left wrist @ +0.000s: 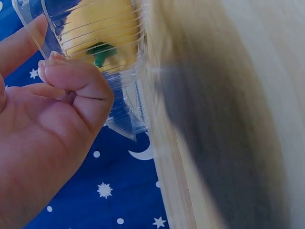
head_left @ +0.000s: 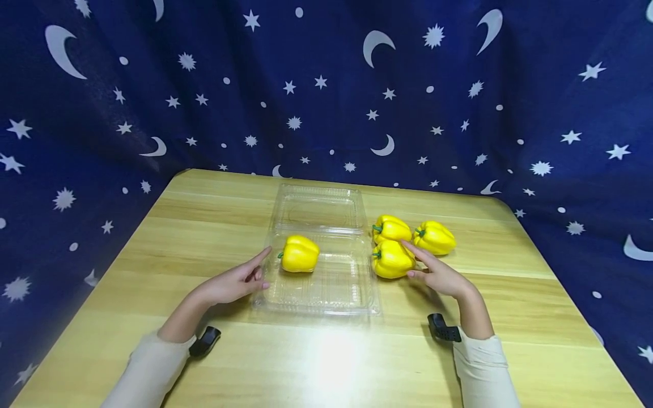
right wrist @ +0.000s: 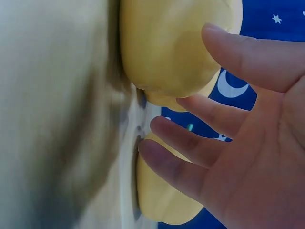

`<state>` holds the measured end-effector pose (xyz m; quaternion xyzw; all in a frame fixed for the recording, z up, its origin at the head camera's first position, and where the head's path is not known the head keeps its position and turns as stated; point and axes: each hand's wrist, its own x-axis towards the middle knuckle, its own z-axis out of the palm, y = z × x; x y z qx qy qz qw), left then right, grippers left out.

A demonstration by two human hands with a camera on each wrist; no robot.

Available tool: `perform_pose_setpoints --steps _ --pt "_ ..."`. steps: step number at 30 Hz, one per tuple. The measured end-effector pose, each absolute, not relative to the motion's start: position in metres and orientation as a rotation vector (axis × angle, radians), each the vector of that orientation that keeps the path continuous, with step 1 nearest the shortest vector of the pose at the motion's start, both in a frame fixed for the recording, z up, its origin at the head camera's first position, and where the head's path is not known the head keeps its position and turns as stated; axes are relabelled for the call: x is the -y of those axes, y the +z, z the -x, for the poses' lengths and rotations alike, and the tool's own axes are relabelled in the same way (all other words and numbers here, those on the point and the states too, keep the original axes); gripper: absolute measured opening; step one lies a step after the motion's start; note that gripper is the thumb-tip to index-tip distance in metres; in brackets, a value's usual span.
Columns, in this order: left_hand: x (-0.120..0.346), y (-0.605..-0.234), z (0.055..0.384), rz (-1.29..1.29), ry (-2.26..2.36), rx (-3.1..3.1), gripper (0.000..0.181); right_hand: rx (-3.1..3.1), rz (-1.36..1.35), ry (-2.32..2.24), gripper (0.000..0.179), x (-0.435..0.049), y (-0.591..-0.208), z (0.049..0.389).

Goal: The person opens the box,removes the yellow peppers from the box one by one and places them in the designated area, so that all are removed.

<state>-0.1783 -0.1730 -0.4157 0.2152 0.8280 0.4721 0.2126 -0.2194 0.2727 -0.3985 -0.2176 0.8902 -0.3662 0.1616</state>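
My left hand (head_left: 232, 283) is at the left edge of a clear plastic clamshell box (head_left: 326, 310), its index finger stretched toward the rim and other fingers bent. In the left wrist view the fingertips (left wrist: 45, 24) come right up to the plastic wall. One yellow bell pepper (head_left: 300, 254) lies inside the box, its green stem (left wrist: 101, 53) facing that hand. To the box's right, my right hand (head_left: 441, 275) has its fingers spread loosely by the nearest bell pepper (head_left: 393, 260). Its thumb (right wrist: 238, 50) overlaps this pepper in the right wrist view.
Behind the nearest pepper sits another yellow bell pepper (head_left: 391, 228), and one more pepper (head_left: 435, 237) lies to its right. The box lid (head_left: 318, 208) is folded back on the wooden table (head_left: 214, 209). A blue star-patterned cloth (head_left: 326, 107) hangs behind.
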Motion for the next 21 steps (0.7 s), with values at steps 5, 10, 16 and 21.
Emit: perform_pose_setpoints --steps 5,10,16,21 --pt "0.173 -0.416 0.179 -0.610 1.325 -2.287 0.076 -2.581 0.617 -1.032 0.070 -0.270 -0.393 0.216" --pt "0.172 -0.417 0.180 -0.615 1.327 -2.272 0.077 -2.651 0.634 -1.009 0.071 -0.260 -0.381 0.217" --pt "0.172 -0.417 0.179 -0.608 1.315 -2.288 0.078 -2.694 0.704 -0.867 0.076 -0.220 -0.354 0.229" --pt "0.172 -0.414 0.179 -0.593 1.313 -2.300 0.077 -2.659 0.857 -0.736 0.079 -0.175 -0.332 0.239"
